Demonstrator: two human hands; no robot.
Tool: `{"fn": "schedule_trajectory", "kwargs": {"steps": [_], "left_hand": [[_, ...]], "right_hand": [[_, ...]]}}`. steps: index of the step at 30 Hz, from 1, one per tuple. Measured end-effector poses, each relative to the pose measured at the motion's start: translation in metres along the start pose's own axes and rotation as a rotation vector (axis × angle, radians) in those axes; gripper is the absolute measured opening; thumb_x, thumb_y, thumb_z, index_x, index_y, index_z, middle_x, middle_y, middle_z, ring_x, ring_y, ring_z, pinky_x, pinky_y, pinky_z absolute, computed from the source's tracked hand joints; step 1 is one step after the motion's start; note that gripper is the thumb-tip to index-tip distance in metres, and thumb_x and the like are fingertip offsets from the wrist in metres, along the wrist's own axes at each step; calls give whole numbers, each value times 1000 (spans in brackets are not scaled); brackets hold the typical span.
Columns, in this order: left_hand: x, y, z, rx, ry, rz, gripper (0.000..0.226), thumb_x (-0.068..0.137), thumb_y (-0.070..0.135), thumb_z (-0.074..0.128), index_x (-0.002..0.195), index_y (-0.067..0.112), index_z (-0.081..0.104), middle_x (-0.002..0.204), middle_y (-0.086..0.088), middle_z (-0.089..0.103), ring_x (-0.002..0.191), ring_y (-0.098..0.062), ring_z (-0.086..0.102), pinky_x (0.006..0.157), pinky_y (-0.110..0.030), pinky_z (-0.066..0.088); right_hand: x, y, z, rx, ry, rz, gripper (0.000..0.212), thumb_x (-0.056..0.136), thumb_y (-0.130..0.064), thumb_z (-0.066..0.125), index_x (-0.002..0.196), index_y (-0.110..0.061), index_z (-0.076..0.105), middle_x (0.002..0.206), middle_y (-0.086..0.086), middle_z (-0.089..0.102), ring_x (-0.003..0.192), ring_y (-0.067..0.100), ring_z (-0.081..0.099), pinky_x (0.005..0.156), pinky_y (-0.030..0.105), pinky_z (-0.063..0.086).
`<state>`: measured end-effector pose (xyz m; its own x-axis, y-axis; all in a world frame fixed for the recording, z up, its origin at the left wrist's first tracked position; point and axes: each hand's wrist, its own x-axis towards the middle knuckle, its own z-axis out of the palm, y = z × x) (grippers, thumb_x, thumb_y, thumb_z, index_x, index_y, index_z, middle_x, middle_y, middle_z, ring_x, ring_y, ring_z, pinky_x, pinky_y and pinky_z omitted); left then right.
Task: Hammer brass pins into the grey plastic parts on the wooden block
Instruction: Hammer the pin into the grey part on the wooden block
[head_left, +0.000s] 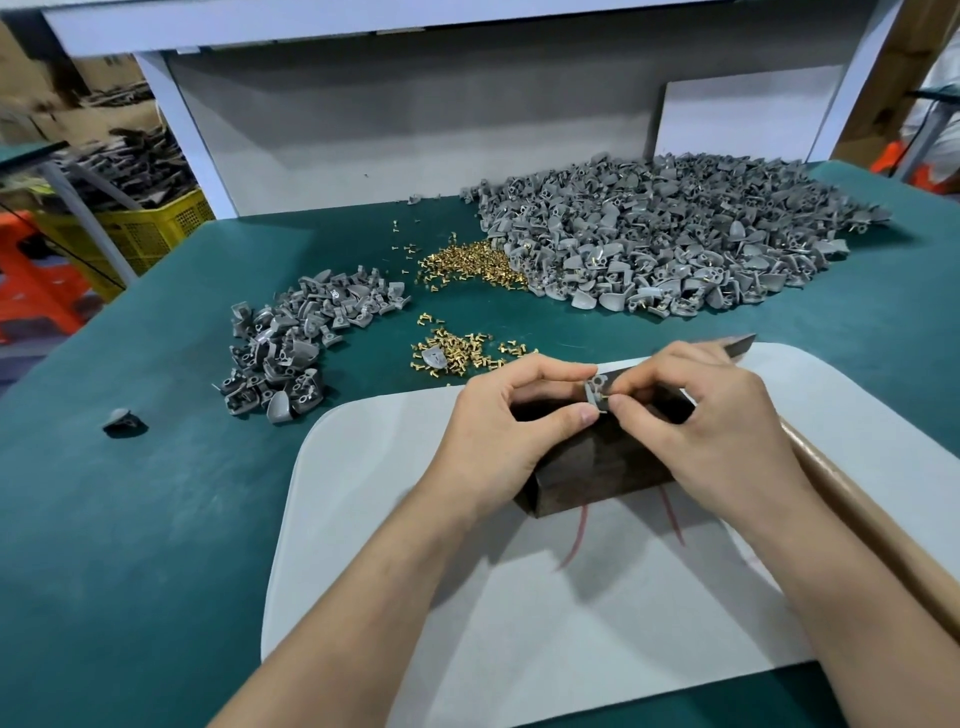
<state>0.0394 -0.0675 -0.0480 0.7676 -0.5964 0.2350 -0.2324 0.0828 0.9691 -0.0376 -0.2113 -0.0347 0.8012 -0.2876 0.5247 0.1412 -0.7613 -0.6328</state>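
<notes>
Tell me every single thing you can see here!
table: one, green
white mat: one, white, on the table
wooden block: one, dark brown, on the white mat
grey part: one, grey, on the wooden block
hammer: one, brown handle, by the right forearm
big pile of parts: many, grey, back right
small pile of parts: many, grey, left
brass pins: many, gold, two scatters mid-table
stray part: one, grey, far left
yellow crate: one, yellow, beyond the table, back left
left hand: one, holds the grey part
right hand: one, pinches at the grey part
</notes>
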Motion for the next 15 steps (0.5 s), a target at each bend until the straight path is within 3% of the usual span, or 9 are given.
{"fn": "schedule_trajectory", "kwargs": {"steps": [8, 15], "left_hand": [[0, -1, 0, 11, 22, 5, 28, 79, 3, 73, 95, 25, 70, 90, 5, 75, 89, -5, 68, 79, -15, 51], [1, -1, 1, -6, 29, 4, 30, 76, -1, 74, 92, 25, 70, 82, 11, 74, 83, 0, 68, 74, -12, 48]], "right_hand": [[0, 1, 2, -172, 22, -106, 10, 71, -8, 78, 71, -13, 71, 71, -3, 58, 81, 21, 49, 75, 52, 44], [1, 0, 1, -235, 47, -187, 7, 71, -16, 71, 65, -15, 68, 68, -11, 53, 79, 14, 45, 73, 43, 41]]}}
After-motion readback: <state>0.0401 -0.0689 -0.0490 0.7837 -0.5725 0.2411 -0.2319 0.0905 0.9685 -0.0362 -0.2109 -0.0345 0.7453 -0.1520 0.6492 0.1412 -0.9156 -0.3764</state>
